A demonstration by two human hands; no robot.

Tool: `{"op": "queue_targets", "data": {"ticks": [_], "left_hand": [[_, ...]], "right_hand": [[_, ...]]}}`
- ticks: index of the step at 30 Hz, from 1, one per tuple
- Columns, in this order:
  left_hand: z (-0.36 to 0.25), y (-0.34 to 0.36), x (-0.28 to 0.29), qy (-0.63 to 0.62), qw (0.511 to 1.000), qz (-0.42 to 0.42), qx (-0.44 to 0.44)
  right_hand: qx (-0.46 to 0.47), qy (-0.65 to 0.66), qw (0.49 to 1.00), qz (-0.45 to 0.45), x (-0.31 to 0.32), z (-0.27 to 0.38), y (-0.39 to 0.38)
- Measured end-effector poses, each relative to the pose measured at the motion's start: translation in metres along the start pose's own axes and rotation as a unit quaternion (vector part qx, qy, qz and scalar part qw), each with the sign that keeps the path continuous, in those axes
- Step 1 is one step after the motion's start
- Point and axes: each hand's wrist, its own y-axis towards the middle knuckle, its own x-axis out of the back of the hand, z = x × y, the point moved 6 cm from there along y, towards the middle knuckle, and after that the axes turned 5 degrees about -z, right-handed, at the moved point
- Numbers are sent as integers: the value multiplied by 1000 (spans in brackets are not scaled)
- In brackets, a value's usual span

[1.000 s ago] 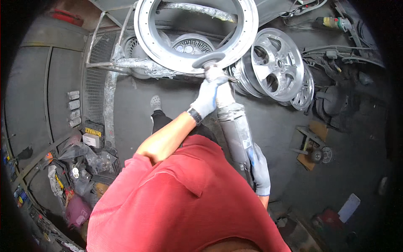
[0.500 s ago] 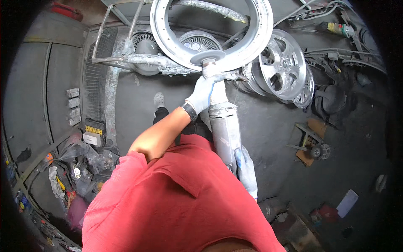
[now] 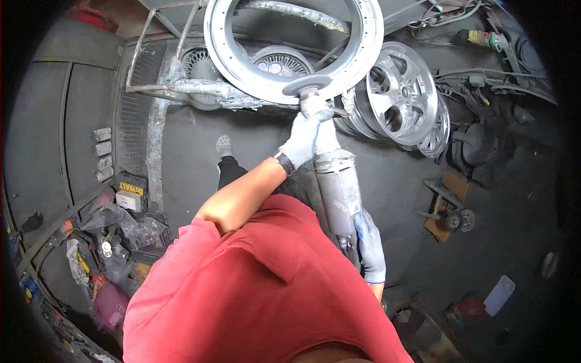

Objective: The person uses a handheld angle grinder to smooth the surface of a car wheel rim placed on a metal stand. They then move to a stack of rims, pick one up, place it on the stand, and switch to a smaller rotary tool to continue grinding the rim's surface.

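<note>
A dust-coated power tool (image 3: 336,193) angles up from near my body, its round pad (image 3: 305,83) against the lower inner edge of a silver rim ring (image 3: 231,71). My left hand (image 3: 302,136), in a pale glove, is closed around the tool's front neck just below the pad, where a side handle sticks out rightward. My right hand (image 3: 371,248), gloved in grey and blue, grips the rear of the tool's body, fingers partly hidden.
A welded stand (image 3: 145,88) bears the ring, with spoked wheels (image 3: 198,68) behind. Polished wheels (image 3: 402,97) lean at right beside cables and a green-yellow tool (image 3: 484,39). Bags and cases (image 3: 130,236) crowd the left; cardboard with a small grinding tool (image 3: 454,221) lies at right.
The tool, both hands and ring shifted in view: toward the tool's left relative to the ring half a second ago, now back rightward. Both grips look the same.
</note>
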Motion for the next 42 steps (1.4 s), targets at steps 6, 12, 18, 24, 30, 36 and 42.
{"op": "queue_targets", "data": {"ticks": [6,12,18,24,30,36,42], "left_hand": [[-5,-5,-3,30,999,-34,-20],[-13,-8,9,13,999,-33,-16],[1,-6,-8,30,999,13,19],[-40,-13,30,54,999,4,6],[-98,-7,63,92,993,-21,-74],[-94,-2,64,48,995,-40,-80],[-14,-9,15,-29,999,-21,-23]], "right_hand": [[26,-33,998,37,21,-2,14],[-1,18,999,41,13,-28,24],[-34,34,999,-2,16,-31,0],[-25,38,998,39,-28,-49,5],[31,27,995,96,-71,-48,27],[82,-17,989,120,-55,-30,48],[75,-120,989,48,24,-8,39]]}}
